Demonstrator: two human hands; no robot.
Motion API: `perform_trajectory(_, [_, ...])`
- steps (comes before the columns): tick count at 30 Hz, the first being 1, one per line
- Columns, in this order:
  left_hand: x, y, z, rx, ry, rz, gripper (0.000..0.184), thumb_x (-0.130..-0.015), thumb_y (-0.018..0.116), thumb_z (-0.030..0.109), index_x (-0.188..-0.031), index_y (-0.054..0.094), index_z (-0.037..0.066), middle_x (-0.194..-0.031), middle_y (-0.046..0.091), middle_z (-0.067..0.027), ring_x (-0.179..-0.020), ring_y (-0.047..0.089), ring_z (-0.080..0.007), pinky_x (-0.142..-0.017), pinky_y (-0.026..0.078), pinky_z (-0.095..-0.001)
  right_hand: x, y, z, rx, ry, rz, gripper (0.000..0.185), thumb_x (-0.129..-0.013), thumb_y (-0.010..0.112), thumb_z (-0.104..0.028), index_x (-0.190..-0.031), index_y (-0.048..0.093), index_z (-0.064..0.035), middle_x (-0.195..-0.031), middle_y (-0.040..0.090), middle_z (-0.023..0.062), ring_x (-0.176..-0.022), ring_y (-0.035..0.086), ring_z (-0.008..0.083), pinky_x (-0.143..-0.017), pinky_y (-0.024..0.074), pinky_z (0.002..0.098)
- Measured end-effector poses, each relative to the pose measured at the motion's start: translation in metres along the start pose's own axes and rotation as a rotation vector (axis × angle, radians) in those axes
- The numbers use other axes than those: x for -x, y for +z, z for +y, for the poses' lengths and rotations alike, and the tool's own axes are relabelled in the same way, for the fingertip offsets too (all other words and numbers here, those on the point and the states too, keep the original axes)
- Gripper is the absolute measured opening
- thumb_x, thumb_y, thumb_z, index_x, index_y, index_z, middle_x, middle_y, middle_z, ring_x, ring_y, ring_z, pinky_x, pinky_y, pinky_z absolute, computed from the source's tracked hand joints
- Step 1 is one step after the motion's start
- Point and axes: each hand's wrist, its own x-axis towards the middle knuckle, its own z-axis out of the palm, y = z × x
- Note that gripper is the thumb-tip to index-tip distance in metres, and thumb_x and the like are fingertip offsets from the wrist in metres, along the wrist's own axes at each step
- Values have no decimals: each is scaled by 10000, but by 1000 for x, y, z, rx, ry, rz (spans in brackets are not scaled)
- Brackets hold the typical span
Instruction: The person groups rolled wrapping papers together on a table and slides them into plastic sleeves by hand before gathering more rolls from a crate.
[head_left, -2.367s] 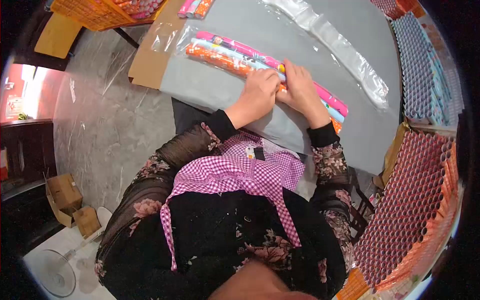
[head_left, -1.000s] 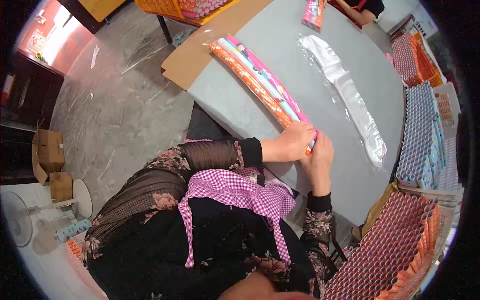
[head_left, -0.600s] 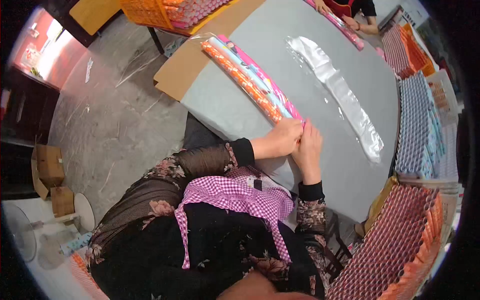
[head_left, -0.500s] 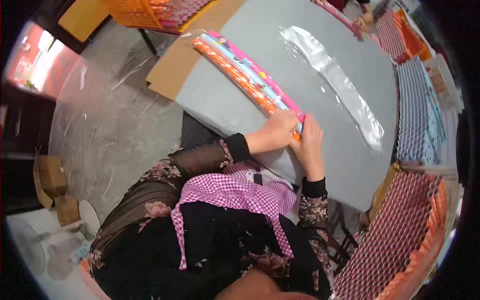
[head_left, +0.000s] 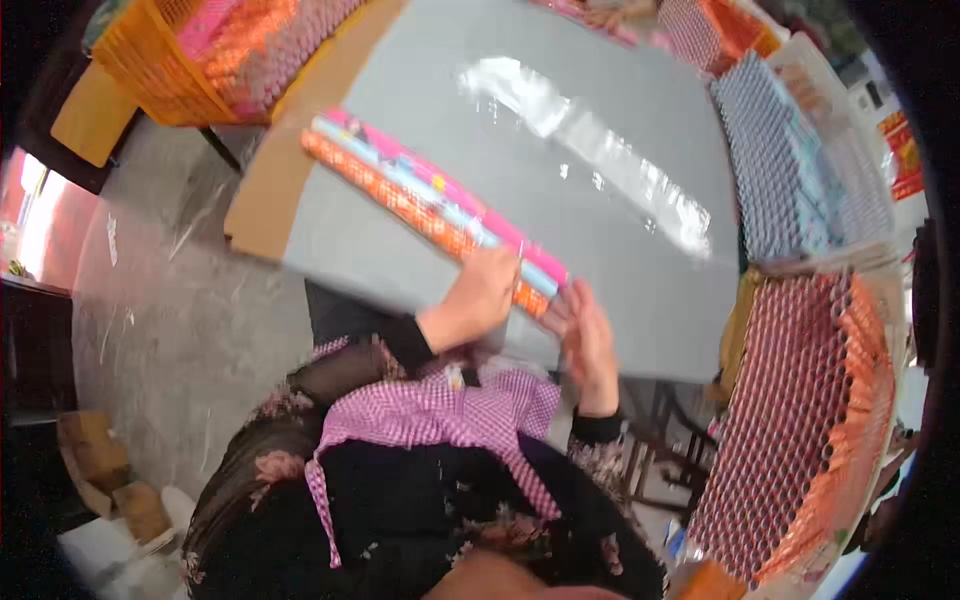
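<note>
Three patterned paper rolls lie side by side on the grey table (head_left: 640, 300): an orange roll (head_left: 400, 200), a light blue roll (head_left: 480, 232) and a pink roll (head_left: 505, 228). My left hand (head_left: 482, 295) is closed around the rolls near their close end. At that end, my right hand (head_left: 588, 345) has its fingers stretched out, fingertips at the roll ends; motion blur hides whether they touch. A clear plastic sleeve (head_left: 590, 145) lies flat on the table beyond the rolls.
A yellow-orange crate (head_left: 150, 70) of rolls stands at the far left. Stacks of blue rolls (head_left: 775, 160) and red-orange rolls (head_left: 780, 420) line the right side. Brown cardboard (head_left: 262, 210) lies along the table's left edge. Another person's hand (head_left: 620, 14) shows at the top.
My right hand has loosened from the roll ends and its fingers have straightened. My left hand stays closed on the rolls. The whole view has shifted.
</note>
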Motion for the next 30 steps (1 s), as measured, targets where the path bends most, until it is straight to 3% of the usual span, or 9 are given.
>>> perform_trajectory(2, [1,-2,0,32,-22,15,67,-787,562,0,-839,521,-6,-902,558,-184,-881,549,-389,-768,432,-452,9,19,-18,42,27,-22,804,-1006,507,-427,-1531,112,37,-1558,262,244,-1312,466,355,-1003,463,466])
perform_trajectory(4, [2,0,1,-9,18,62,58,-782,557,-10,-834,533,-13,-899,568,-183,-861,561,-386,-750,444,-446,11,22,-16,-11,26,-31,673,-1044,454,-296,-1523,139,55,-1560,261,241,-1314,468,343,-1026,454,462])
perform_trajectory(6, [0,3,-4,19,53,95,52,-776,563,-14,-822,539,-19,-895,579,-174,-837,572,-378,-717,451,-449,13,29,-21,2,26,-41,657,-1045,450,-273,-1525,140,52,-1559,263,238,-1323,457,337,-1039,443,462])
perform_trajectory(12, [5,0,-4,43,34,80,62,-729,550,-3,-753,492,-4,-789,534,-179,-777,552,-400,-686,427,-484,20,42,-15,55,-12,-40,682,-1040,457,-346,-1516,177,54,-1547,261,258,-1351,424,355,-1080,412,452])
perform_trajectory(18, [6,-2,-1,39,-23,60,57,-758,556,-12,-807,527,-19,-865,566,-179,-819,553,-391,-741,430,-473,18,46,-17,-11,-3,-55,710,-1034,452,-396,-1518,171,41,-1550,250,254,-1363,407,353,-1108,383,438])
perform_trajectory(20, [8,-4,2,-4,44,97,67,-764,547,-1,-828,539,-20,-881,570,-185,-840,554,-391,-760,432,-465,19,52,-20,-15,38,-81,713,-1032,446,-419,-1519,183,30,-1546,260,254,-1361,407,359,-1115,377,450])
perform_trajectory(22, [11,-3,-3,-37,-9,39,86,-764,547,13,-841,547,-26,-906,579,-189,-853,557,-393,-768,438,-464,18,51,-19,-28,49,8,708,-1032,430,-438,-1520,191,15,-1540,276,249,-1362,402,370,-1129,363,459])
perform_trajectory(25, [12,-6,0,-54,57,-7,198,-752,561,43,-928,575,-48,-968,586,-203,-909,570,-386,-808,451,-455,20,53,-18,-43,41,-46,735,-1017,425,-486,-1517,209,7,-1537,282,254,-1366,392,391,-1137,348,482])
perform_trajectory(30, [15,-5,-1,-15,63,30,207,-742,573,42,-930,574,-43,-969,580,-199,-914,570,-375,-813,450,-450,21,53,-13,-112,7,-101,784,-991,433,-541,-1508,229,11,-1533,293,253,-1376,370,411,-1151,314,510])
